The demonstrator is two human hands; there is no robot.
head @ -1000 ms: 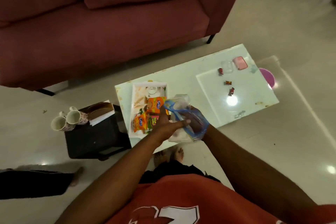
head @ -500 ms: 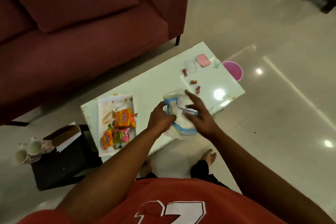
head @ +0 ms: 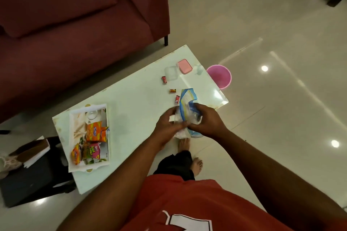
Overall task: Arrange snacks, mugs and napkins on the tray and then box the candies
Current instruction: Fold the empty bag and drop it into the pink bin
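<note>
Between both hands, over the near edge of the table [head: 131, 97], I hold a crumpled clear plastic bag [head: 186, 99] with a blue-striped mouth. My left hand [head: 170, 127] pinches its lower part with curled fingers; my right hand [head: 208, 122] is curled round the bunched middle. The striped mouth stands free just beyond my right hand. I cannot tell whether anything is inside.

Three candies [head: 172, 91] lie on the table just beyond my fingertips, the nearest one beside the bag's mouth. The clear box [head: 171, 73] and its pink lid [head: 185, 66] sit farther out past them. The tray [head: 72, 137] is well to the left of my left hand and carries the snack packets [head: 94, 133]. The napkins [head: 32, 154] rest on a black stool [head: 28, 184] farther left; the mugs [head: 7, 161] are a blur at the frame edge.

Risks, as I judge them:
- The loose mouth could sweep the nearest candy off the table if I swing the bag outward.
- The film looks slippery; a slack pinch at this edge would drop the bag to the floor.

Change from half a second ago: my right hand lay spread flat over the bag — now it is closed round it, and the bag is bunched up, closer to the candies.
</note>
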